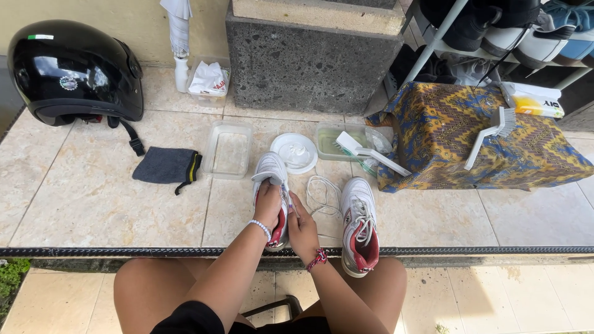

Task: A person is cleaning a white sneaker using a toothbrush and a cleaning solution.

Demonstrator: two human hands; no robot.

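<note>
The left hand (268, 206) is gripping a white sneaker (273, 185) with a red lining, fingers wrapped over its tongue and upper, while the shoe is lying toe-away on the pale stone tiles just in front of the person's knees. The right hand (302, 227) is pressing against the same shoe's inner side, fingers curled narrow; whether it is pinching anything cannot be told. Each wrist is wearing a bracelet, white beads on the left, red cord on the right.

Just beside the right hand a loose white shoelace (322, 195) is lying in coils, and past it the second sneaker (359, 226), still laced, is resting with its heel over the dark ribbed edge strip (124, 251) of the step.

Beyond the shoes, a round white lid (294, 152), an empty clear plastic tub (228, 149) and a tub of greenish water (334, 141) holding a white brush (370, 153) are sitting in a row. A folded grey cloth (166, 165) and a glossy black helmet (71, 71) are lying well apart to the left, with bare tiles around them. To the right, a box draped in blue-and-yellow patterned fabric (445, 142) is carrying a second white brush (492, 131). A rough grey stone block (309, 62) is closing off the back
</note>
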